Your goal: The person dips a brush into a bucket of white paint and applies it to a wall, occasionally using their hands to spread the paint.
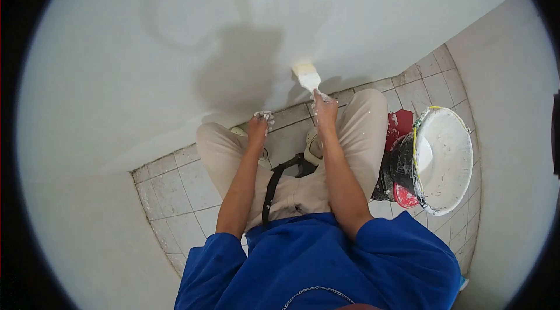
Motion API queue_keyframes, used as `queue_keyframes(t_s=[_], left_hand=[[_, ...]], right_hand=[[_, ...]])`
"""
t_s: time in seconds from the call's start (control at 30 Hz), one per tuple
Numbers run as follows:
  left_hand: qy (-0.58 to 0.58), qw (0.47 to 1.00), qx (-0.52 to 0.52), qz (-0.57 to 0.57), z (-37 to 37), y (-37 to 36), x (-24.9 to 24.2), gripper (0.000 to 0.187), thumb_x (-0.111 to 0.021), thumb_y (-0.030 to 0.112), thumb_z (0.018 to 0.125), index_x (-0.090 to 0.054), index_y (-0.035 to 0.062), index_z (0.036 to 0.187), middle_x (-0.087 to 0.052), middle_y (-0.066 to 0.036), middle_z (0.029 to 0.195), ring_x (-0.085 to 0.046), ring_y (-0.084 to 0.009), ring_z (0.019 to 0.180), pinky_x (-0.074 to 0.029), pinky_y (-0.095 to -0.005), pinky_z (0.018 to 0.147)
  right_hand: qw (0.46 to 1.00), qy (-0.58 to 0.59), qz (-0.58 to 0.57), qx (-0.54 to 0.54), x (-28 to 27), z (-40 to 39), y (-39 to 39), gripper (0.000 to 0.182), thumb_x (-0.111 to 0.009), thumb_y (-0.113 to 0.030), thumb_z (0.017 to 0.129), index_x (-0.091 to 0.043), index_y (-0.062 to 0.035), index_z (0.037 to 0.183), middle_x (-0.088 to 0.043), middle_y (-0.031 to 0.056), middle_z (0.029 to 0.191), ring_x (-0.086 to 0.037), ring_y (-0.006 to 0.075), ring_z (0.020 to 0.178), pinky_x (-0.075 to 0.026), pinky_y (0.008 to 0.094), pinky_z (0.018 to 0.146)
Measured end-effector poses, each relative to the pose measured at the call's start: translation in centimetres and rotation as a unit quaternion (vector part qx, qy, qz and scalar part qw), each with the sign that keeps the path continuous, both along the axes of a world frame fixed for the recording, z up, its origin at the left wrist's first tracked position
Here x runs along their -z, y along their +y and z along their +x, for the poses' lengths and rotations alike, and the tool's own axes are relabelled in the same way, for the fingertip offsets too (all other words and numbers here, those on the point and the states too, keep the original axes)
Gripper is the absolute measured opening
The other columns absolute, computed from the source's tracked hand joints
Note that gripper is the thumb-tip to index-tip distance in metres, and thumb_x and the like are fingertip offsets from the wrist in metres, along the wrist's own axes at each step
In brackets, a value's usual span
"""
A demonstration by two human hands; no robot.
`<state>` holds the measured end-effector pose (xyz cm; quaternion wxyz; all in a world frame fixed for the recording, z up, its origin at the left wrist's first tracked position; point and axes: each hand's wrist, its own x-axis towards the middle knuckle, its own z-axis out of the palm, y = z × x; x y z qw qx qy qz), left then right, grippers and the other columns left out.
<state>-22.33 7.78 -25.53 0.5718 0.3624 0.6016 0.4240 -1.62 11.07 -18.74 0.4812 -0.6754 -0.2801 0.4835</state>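
Observation:
A wide paintbrush [308, 78] with a white handle is gripped in my right hand [326, 113]. Its pale bristles press against the white wall [361, 30], low down near the floor. White paint is smeared over the fingers of that hand. My left hand [257, 129] is curled closed above my left knee, close to the wall. White paint or some white material clings to its fingers, and whatever it may hold is hidden. To my right is a black bucket [401, 158] with its whitish, paint-coated inside facing up and a yellow handle at the rim.
Red, paint-spattered objects [401, 125] lie beside and under the bucket. Grey-white tiles [170, 194] cover the floor, with dirty edges along the walls. Another wall [519, 135] rises close on the right. A black strap [272, 196] hangs between my legs.

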Motion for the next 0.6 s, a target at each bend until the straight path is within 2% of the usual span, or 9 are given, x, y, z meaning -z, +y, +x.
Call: queue_keyframes(t_s=[0.07, 0.17, 0.27, 0.37, 0.47, 0.6], left_hand=[[-0.016, 1.000, -0.004, 0.004, 0.4, -0.4, -1.1, 0.030, -0.039, 0.012, 0.085, -0.055, 0.0029, 0.109, -0.062, -0.006, 0.096, -0.060, -0.0134, 0.082, -0.046, -0.0260, 0.068], [-0.019, 1.000, 0.001, 0.003, 1.1, -0.5, -2.1, 0.030, -0.039, 0.013, 0.086, -0.054, 0.0032, 0.110, -0.062, -0.006, 0.097, -0.060, -0.0138, 0.082, -0.046, -0.0259, 0.068], [0.003, 1.000, 0.013, -0.005, 0.8, -0.1, -1.0, 0.030, -0.040, 0.014, 0.087, -0.054, 0.0034, 0.111, -0.062, -0.006, 0.097, -0.060, -0.0140, 0.084, -0.046, -0.0261, 0.069], [0.007, 1.000, 0.018, -0.017, -0.2, -0.3, 0.8, 0.029, -0.041, 0.015, 0.088, -0.053, 0.0040, 0.111, -0.061, -0.005, 0.097, -0.060, -0.0136, 0.085, -0.046, -0.0262, 0.069], [-0.040, 0.999, 0.005, -0.006, 0.6, -0.5, -0.9, 0.028, -0.041, 0.016, 0.088, -0.054, 0.0049, 0.111, -0.061, -0.005, 0.097, -0.060, -0.0130, 0.085, -0.046, -0.0259, 0.069], [-0.036, 0.999, 0.016, -0.003, 0.9, -0.4, -1.0, 0.027, -0.041, 0.016, 0.088, -0.054, 0.0058, 0.110, -0.061, -0.004, 0.097, -0.059, -0.0124, 0.085, -0.046, -0.0256, 0.069]], right_hand=[[1.000, 0.015, 0.003, -0.008, -1.1, 0.4, -0.6, 0.028, -0.061, -0.027, 0.086, -0.064, -0.0032, 0.071, -0.046, -0.0041, 0.052, -0.039, 0.0059, 0.042, -0.027, 0.0246, 0.040], [0.998, 0.014, -0.067, 0.012, 1.2, -0.2, -0.6, 0.027, -0.061, -0.026, 0.086, -0.064, -0.0035, 0.073, -0.047, -0.0037, 0.053, -0.039, 0.0051, 0.043, -0.027, 0.0243, 0.040], [0.995, -0.075, -0.072, -0.008, 8.1, -1.2, 1.4, 0.027, -0.062, -0.027, 0.085, -0.065, -0.0034, 0.073, -0.048, -0.0034, 0.054, -0.038, 0.0051, 0.043, -0.027, 0.0248, 0.040], [0.999, 0.001, 0.035, 0.027, 6.9, -1.4, 1.0, 0.029, -0.063, -0.029, 0.084, -0.064, -0.0029, 0.071, -0.048, -0.0028, 0.054, -0.039, 0.0064, 0.043, -0.027, 0.0259, 0.040], [0.997, 0.040, 0.025, 0.062, 1.4, -1.1, -0.2, 0.029, -0.064, -0.029, 0.084, -0.063, -0.0029, 0.071, -0.048, -0.0026, 0.054, -0.039, 0.0067, 0.042, -0.027, 0.0261, 0.040], [0.996, 0.023, -0.066, 0.046, 1.4, 0.0, -0.5, 0.028, -0.064, -0.028, 0.084, -0.063, -0.0029, 0.071, -0.047, -0.0029, 0.052, -0.037, 0.0059, 0.040, -0.026, 0.0260, 0.039]])
